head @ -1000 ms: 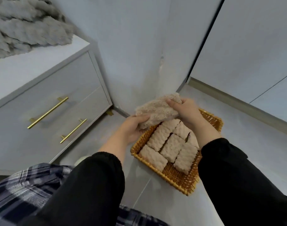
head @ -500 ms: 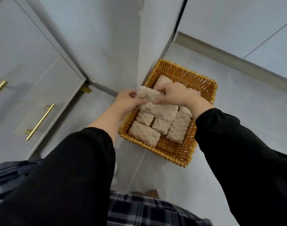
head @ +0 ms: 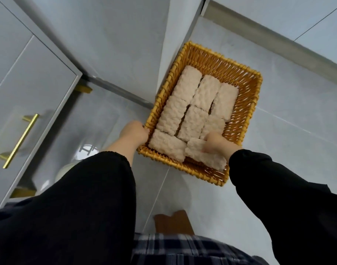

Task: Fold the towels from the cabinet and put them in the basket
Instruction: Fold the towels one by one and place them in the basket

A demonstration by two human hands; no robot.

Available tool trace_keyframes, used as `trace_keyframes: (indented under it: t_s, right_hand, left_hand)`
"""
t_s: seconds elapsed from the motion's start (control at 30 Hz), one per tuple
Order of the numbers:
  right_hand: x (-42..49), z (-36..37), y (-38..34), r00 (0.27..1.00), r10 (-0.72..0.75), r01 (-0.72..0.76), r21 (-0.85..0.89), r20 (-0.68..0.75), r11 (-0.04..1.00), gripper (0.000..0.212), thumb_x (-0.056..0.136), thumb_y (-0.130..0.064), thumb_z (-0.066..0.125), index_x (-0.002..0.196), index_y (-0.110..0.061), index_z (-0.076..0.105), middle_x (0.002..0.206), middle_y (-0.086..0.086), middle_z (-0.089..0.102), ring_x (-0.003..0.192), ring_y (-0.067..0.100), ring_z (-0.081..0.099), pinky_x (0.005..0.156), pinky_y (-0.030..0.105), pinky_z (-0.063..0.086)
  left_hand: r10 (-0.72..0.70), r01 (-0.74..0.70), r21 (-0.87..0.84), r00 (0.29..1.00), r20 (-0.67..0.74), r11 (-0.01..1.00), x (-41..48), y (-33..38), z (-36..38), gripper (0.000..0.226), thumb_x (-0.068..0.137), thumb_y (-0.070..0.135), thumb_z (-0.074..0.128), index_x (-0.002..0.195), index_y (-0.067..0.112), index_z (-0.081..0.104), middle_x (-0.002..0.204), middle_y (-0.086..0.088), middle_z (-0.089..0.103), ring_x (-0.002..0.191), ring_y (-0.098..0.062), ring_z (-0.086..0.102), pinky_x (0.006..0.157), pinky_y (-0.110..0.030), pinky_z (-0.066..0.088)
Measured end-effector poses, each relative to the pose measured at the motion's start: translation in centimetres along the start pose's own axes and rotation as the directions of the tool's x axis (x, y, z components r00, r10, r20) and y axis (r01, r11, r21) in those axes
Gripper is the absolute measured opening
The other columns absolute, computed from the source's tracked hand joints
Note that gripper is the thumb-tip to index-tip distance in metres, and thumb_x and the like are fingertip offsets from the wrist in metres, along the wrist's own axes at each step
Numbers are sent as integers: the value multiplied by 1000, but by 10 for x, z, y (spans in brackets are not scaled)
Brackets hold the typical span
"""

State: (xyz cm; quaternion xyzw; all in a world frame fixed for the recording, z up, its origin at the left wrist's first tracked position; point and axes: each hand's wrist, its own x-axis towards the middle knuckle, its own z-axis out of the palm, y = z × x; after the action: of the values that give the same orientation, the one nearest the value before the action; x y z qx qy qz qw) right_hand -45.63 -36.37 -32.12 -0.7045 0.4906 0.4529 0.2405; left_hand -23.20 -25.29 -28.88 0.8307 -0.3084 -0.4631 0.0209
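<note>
Wicker basket [head: 245,111] nearly full of folded towels [head: 188,87]; right hand [head: 217,145] grips the near-right towel [head: 202,158], left hand [head: 134,133] meets the left rim, grasp indeterminate; further towels unseen

folded towels [head: 188,109] in basket [head: 248,104], cabinet [head: 29,88] to its left

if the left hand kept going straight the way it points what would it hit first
The basket rim at its near-left corner, which the left hand seems to touch; just beyond lies a folded towel.
</note>
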Motion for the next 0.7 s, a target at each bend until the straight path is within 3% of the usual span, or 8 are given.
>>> trace_keyframes:
  t_s: [0.1, 0.23, 0.4, 0.6, 0.7]
  right_hand:
    - [4, -1, -6, 999, 39, -39, -109, 1, 993, 30, 94, -19, 49, 119, -6, 58, 112, 9, 58, 98, 24, 56, 87, 30, 47]
    - [10, 7, -10, 994, 88, -77, -172, 59, 982, 37, 92, -18, 49, 126, -4, 52, 117, 13, 55, 101, 27, 55, 78, 31, 44]
    - [12, 14, -14, 998, 24, -20, -67, 52, 998, 34, 93, -15, 46, 124, -3, 54, 125, 13, 55, 111, 28, 55, 80, 29, 44]
    - [20, 37, -18, 998, -64, 59, 254, 10, 966, 25, 89, -1, 40, 98, -9, 62, 103, 9, 61, 95, 25, 58, 79, 31, 48]
    - [17, 46, -14, 988, -123, 144, 280, -89, 949, 24, 89, 1, 42, 84, -12, 62, 88, 5, 59, 87, 22, 56, 72, 28, 42]
  left_hand:
    - [-9, 9, 42, 1000, -7, 999, 5, 2, 1, 33, 98, 28, 47, 73, 9, 53, 83, -9, 53, 81, -28, 51, 68, -33, 39]
    - [-13, 13, 68, 1000, -3, 998, 10, 1, 1, 35, 98, 26, 48, 65, 15, 48, 79, -5, 51, 78, -26, 48, 67, -31, 37]
    - [-39, 39, 45, 999, -7, 998, 11, 1, 4, 33, 98, 24, 48, 65, 16, 47, 74, -3, 49, 75, -24, 47, 67, -31, 37]
    - [-29, 29, 44, 1000, 7, 999, 12, 1, 3, 32, 97, 23, 48, 65, 17, 46, 74, -3, 48, 78, -24, 48, 66, -30, 36]
    - [-18, 18, 41, 1000, 4, 999, 13, -1, 2, 26, 96, 25, 49, 73, 14, 53, 81, -6, 53, 80, -26, 50, 67, -31, 37]
